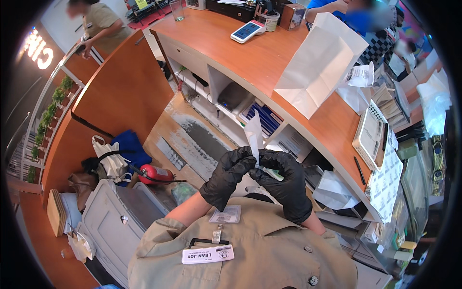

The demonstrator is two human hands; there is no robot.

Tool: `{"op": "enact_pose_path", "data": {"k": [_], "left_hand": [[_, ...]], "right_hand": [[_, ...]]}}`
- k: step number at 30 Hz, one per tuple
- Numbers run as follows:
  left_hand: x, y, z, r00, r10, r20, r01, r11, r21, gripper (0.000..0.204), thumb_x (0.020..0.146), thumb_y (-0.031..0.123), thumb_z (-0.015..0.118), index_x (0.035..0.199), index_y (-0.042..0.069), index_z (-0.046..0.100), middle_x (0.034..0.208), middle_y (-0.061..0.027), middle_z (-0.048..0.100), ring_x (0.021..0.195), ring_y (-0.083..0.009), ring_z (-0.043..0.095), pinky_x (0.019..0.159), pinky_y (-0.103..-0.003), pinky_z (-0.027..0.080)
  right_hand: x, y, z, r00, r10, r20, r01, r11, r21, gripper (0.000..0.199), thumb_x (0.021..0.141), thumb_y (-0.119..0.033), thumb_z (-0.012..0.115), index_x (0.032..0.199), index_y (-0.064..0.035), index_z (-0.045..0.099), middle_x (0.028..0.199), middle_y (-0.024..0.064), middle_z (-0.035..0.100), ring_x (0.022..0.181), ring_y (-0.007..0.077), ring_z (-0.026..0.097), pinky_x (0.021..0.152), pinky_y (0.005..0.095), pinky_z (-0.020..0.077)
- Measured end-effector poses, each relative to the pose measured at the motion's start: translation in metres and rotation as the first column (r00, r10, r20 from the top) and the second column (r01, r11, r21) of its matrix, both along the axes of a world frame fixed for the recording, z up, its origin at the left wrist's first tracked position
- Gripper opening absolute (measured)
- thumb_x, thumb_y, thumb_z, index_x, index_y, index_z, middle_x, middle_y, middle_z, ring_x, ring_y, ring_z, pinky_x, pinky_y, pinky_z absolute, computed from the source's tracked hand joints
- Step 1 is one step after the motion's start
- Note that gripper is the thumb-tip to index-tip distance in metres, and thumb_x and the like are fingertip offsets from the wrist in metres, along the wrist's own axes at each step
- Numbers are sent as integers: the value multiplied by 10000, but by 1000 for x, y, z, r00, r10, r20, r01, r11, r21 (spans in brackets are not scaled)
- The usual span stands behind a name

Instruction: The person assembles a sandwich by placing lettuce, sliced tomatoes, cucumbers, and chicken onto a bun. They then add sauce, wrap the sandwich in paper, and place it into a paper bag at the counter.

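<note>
Both of my hands wear black gloves and meet in front of my chest. A narrow piece of white paper [253, 131] stands up between them, its lower part pinched in the fingers. My left hand [227, 176] grips its left side, with thumb and fingertips pressed together. My right hand [284, 180] is curled around from the other side, and a pale, greenish-white edge [272, 174] shows below its fingers. Whether that edge belongs to the same paper I cannot tell. The gloves hide the rest of what is held.
An orange-brown counter [216, 33] carries a large white paper bag [321, 65], a card terminal [248, 31], a white basket [369, 137] and a pen [359, 170]. A red fire extinguisher [155, 174] and a grey lidded bin [113, 219] stand at left. Other people are beyond the counter.
</note>
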State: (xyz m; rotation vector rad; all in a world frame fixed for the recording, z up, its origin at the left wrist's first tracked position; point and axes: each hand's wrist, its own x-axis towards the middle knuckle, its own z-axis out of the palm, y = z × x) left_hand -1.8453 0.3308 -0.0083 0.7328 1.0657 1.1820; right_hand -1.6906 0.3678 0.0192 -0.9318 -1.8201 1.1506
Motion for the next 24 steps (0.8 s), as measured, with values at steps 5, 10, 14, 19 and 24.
{"op": "enact_pose_path", "data": {"k": [5,10,14,19,24], "left_hand": [[3,4,-6,994,-9,105,0,996,84,119,829,72,588,938,27,607,811,6,602,722,-67,529,694,-219,442],[5,5,-13,988,-61,144,45,992,115,103,826,56,582,919,17,599,835,-10,610,768,-68,545,723,-222,447],[5,5,-16,985,-57,162,35,990,137,102,822,59,585,915,17,597,843,-15,613,774,-68,546,720,-223,448],[3,5,-16,983,-91,159,59,979,194,94,818,55,591,904,19,598,841,-15,610,779,-66,542,718,-223,450],[7,2,-18,998,-51,-32,59,953,297,103,813,28,571,912,12,594,847,-18,598,783,-80,539,729,-239,450]], "right_hand": [[5,-1,-1,1000,-5,12,4,998,56,287,691,-93,742,959,-39,655,933,90,661,788,175,616,716,280,478],[10,-5,-3,999,-26,39,22,996,86,267,702,-82,728,958,-51,661,960,98,657,821,185,621,712,281,481],[9,-6,-9,998,-48,44,42,990,137,247,713,-69,712,953,-45,662,969,114,653,837,197,629,725,286,489],[9,-3,-15,998,-31,-60,37,994,101,244,723,-58,708,957,-21,650,911,117,659,778,165,635,717,266,492],[9,-1,-8,996,-43,-84,24,978,-207,217,737,-49,704,930,9,623,808,82,663,698,99,616,661,235,487]]}}
